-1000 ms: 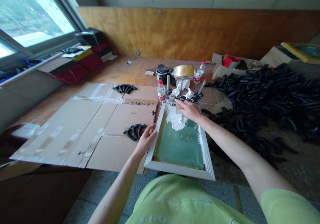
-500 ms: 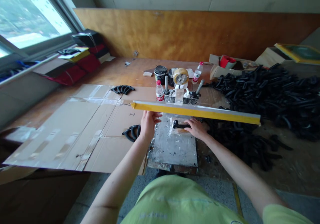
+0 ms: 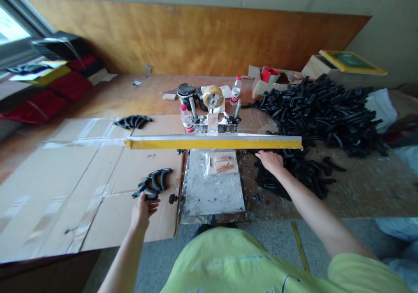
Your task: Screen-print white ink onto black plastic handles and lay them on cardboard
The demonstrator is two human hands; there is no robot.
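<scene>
My left hand (image 3: 143, 210) is over the cardboard sheet at the lower left. Its thumb and fingers are around the end of a black curved handle (image 3: 151, 196), beside a small fanned row of similar handles (image 3: 158, 179). My right hand (image 3: 271, 161) reaches to the near edge of a loose heap of black handles (image 3: 294, 173), its fingers drawn together; what they grip is hidden. Between the hands, a grey metal plate (image 3: 212, 193) carries a pad with tan blocks (image 3: 223, 167) and no handle on it.
A yellow-edged bar (image 3: 212, 143) spans above the plate, in front of a clamp fixture (image 3: 215, 125). Bottles (image 3: 235, 90), a black tub (image 3: 186, 95) and a tape roll (image 3: 213, 96) stand behind. Another handle row (image 3: 133, 121) lies on the cardboard (image 3: 65, 175).
The view has turned right. My left hand has moved left and down to the handles on the cardboard. The handle has left the pad, and my right hand has moved right to the heap.
</scene>
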